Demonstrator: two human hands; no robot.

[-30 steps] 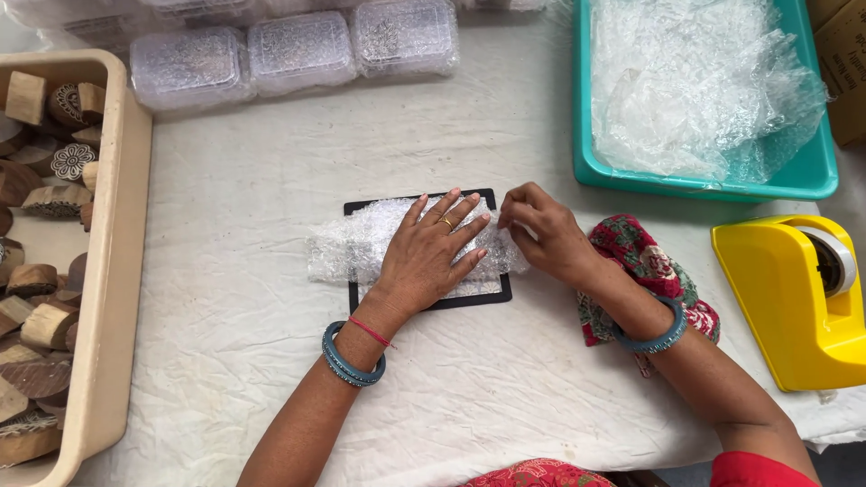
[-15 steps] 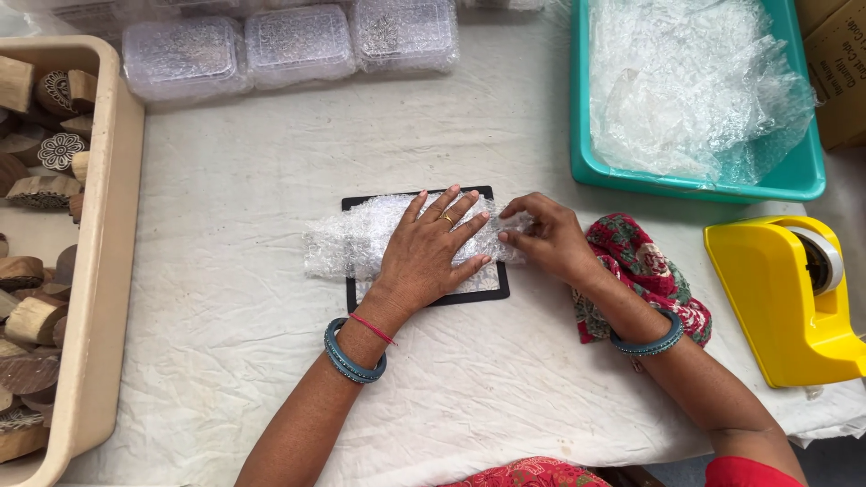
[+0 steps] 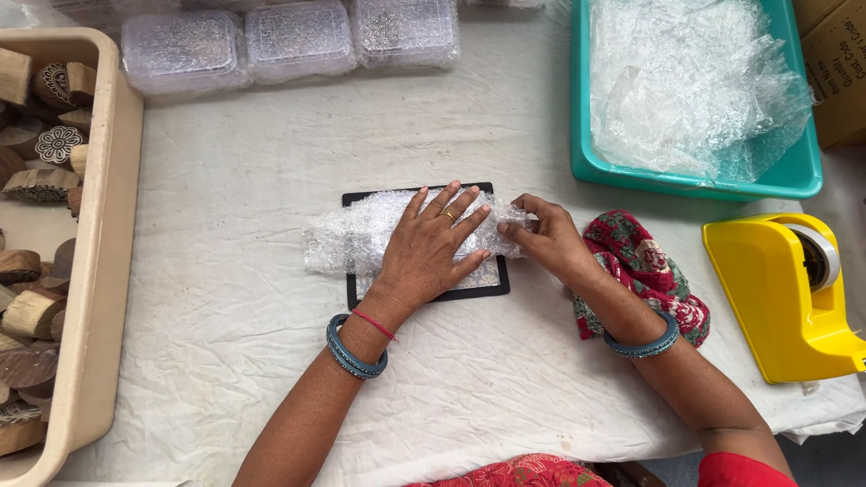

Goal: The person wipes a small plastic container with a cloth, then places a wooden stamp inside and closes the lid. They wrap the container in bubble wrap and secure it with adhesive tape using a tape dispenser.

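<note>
Pressing flat, fingers spread, left hand [image 3: 431, 248] on bubble-wrapped bundle [image 3: 361, 239] lying over black-edged board [image 3: 424, 289] mid-table. Pinching the wrap's right end, right hand [image 3: 548, 239], fingers curled shut on it. Sitting nearby: floral cloth [image 3: 645, 271], yellow tape dispenser [image 3: 785, 293], teal tray [image 3: 695, 180] holding loose wrap.
</note>
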